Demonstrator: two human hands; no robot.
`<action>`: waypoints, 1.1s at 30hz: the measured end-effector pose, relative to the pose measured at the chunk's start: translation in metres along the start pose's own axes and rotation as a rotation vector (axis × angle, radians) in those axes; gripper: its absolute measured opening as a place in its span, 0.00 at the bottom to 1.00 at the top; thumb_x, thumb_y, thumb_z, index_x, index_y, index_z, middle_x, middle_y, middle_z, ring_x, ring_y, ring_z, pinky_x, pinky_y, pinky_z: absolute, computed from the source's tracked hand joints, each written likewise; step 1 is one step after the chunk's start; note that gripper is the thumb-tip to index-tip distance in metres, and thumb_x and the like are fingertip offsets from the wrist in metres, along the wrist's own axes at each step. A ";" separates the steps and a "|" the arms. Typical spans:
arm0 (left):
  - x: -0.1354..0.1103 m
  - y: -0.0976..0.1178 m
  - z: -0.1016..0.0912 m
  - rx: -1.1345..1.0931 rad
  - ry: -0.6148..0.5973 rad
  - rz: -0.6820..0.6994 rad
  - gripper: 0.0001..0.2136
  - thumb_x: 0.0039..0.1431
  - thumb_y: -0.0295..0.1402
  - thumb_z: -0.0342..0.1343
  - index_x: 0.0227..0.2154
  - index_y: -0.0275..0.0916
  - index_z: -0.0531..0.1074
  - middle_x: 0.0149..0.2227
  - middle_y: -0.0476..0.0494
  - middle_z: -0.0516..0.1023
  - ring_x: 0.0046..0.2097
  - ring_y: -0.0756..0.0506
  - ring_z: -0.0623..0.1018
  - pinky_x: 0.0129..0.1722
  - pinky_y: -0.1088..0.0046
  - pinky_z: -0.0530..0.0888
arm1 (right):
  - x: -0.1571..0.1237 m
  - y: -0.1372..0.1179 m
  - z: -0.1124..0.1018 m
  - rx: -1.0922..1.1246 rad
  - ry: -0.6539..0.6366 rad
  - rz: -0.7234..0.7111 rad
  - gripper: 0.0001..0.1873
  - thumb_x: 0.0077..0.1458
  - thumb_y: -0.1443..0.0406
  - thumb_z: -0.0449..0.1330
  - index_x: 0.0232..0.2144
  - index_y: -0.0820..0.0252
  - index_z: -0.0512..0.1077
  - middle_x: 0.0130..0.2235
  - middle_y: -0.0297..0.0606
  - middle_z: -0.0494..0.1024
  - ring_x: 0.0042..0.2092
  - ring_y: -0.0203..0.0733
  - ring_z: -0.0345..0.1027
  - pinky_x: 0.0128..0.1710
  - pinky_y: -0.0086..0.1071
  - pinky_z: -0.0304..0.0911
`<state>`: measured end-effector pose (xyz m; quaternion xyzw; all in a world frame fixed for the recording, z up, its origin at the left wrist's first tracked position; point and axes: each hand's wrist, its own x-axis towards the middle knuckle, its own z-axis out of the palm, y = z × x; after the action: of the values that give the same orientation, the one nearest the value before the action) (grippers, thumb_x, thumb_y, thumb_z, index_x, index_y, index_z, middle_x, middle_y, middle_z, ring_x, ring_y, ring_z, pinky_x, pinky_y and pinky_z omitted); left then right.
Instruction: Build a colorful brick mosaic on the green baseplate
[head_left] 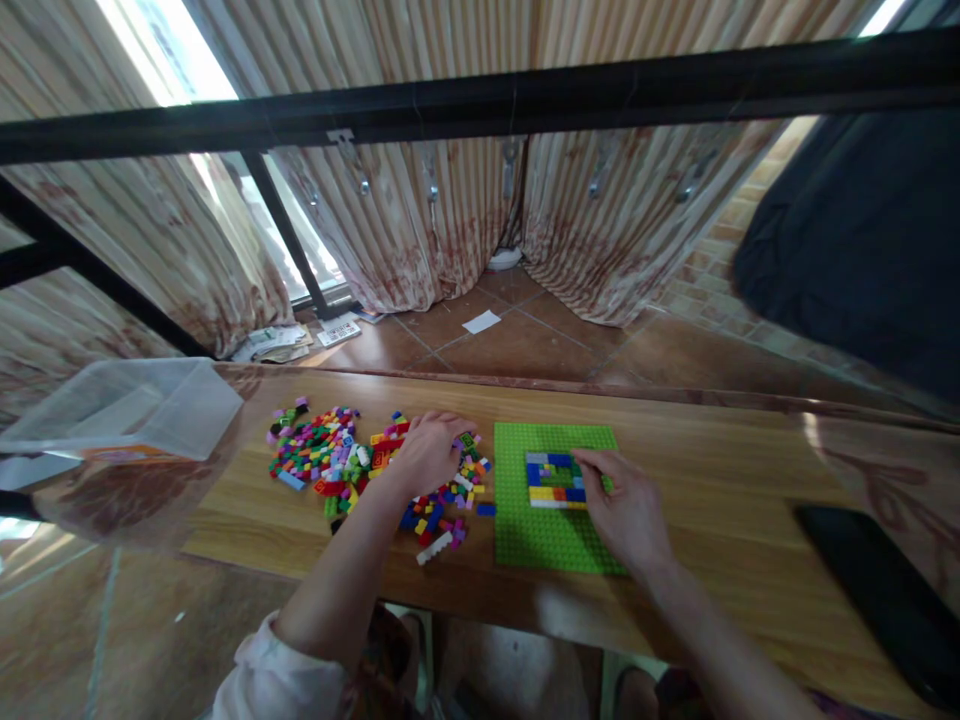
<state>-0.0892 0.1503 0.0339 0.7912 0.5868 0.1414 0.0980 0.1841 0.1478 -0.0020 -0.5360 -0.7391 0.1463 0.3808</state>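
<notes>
Bricks (330,440) lie heaped near the translucent bin (187,405).

Wooden tabletop (720,480) carries loose bricks (315,440) at nine o'clock, green baseplate (555,543) dead centre, dark flat slab (874,590) at four!

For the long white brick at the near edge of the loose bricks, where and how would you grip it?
Probably pinch the long white brick across its two long sides, near the middle, coming down from above on the near side. It lies slanted and narrow; its near-left end is exposed, while purple bricks sit close to its far-right end.
</notes>
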 end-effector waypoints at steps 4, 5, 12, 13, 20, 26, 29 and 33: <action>0.002 0.006 0.001 0.075 -0.009 -0.025 0.21 0.49 0.22 0.49 0.45 0.46 0.75 0.48 0.45 0.75 0.51 0.40 0.70 0.52 0.59 0.65 | 0.000 0.000 0.000 0.009 -0.006 -0.005 0.14 0.58 0.65 0.51 0.37 0.59 0.77 0.38 0.41 0.80 0.39 0.45 0.73 0.43 0.41 0.67; 0.002 0.007 0.001 0.094 -0.011 -0.037 0.21 0.49 0.22 0.49 0.44 0.46 0.75 0.47 0.45 0.75 0.50 0.40 0.70 0.50 0.58 0.66 | 0.000 0.000 0.000 0.011 -0.006 -0.005 0.14 0.58 0.65 0.51 0.37 0.59 0.77 0.38 0.41 0.80 0.39 0.45 0.73 0.43 0.41 0.67; 0.004 0.008 0.004 0.150 -0.004 -0.029 0.15 0.50 0.23 0.50 0.38 0.42 0.76 0.45 0.41 0.74 0.49 0.39 0.71 0.49 0.57 0.65 | 0.002 -0.001 -0.003 0.004 0.022 -0.020 0.13 0.58 0.67 0.52 0.36 0.60 0.77 0.37 0.41 0.80 0.39 0.44 0.73 0.43 0.40 0.66; 0.003 0.007 0.003 0.147 0.006 -0.018 0.14 0.51 0.24 0.51 0.38 0.42 0.76 0.45 0.41 0.74 0.49 0.39 0.71 0.49 0.57 0.65 | 0.003 -0.002 -0.004 0.004 0.027 -0.020 0.13 0.58 0.67 0.52 0.36 0.60 0.77 0.37 0.41 0.80 0.39 0.44 0.73 0.43 0.40 0.66; 0.002 0.009 -0.009 -0.076 0.064 -0.014 0.11 0.56 0.27 0.49 0.39 0.37 0.73 0.42 0.41 0.76 0.44 0.43 0.75 0.48 0.64 0.70 | 0.005 -0.003 -0.007 -0.003 0.048 -0.011 0.13 0.58 0.69 0.52 0.36 0.59 0.77 0.36 0.40 0.80 0.38 0.43 0.73 0.42 0.38 0.66; 0.003 0.024 -0.008 -0.326 0.012 0.007 0.10 0.59 0.29 0.49 0.39 0.37 0.74 0.39 0.44 0.79 0.41 0.46 0.76 0.44 0.70 0.71 | 0.003 -0.004 -0.005 0.024 0.029 -0.009 0.13 0.58 0.69 0.52 0.36 0.59 0.77 0.37 0.40 0.80 0.38 0.43 0.73 0.42 0.39 0.66; 0.003 0.036 -0.002 -0.409 -0.017 0.010 0.11 0.60 0.30 0.49 0.41 0.36 0.74 0.39 0.44 0.79 0.40 0.47 0.77 0.42 0.72 0.71 | 0.002 -0.006 -0.003 0.052 0.002 -0.018 0.12 0.58 0.68 0.52 0.37 0.58 0.76 0.37 0.40 0.80 0.39 0.43 0.73 0.43 0.39 0.66; 0.003 0.052 0.009 -0.499 -0.056 0.031 0.11 0.60 0.31 0.50 0.41 0.36 0.75 0.39 0.44 0.80 0.39 0.47 0.77 0.42 0.73 0.71 | -0.001 -0.013 -0.001 0.085 -0.073 -0.097 0.10 0.57 0.67 0.56 0.40 0.55 0.75 0.38 0.38 0.79 0.41 0.43 0.72 0.43 0.39 0.65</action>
<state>-0.0388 0.1383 0.0422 0.7551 0.5184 0.2616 0.3043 0.1760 0.1421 0.0060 -0.4773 -0.7706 0.1785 0.3828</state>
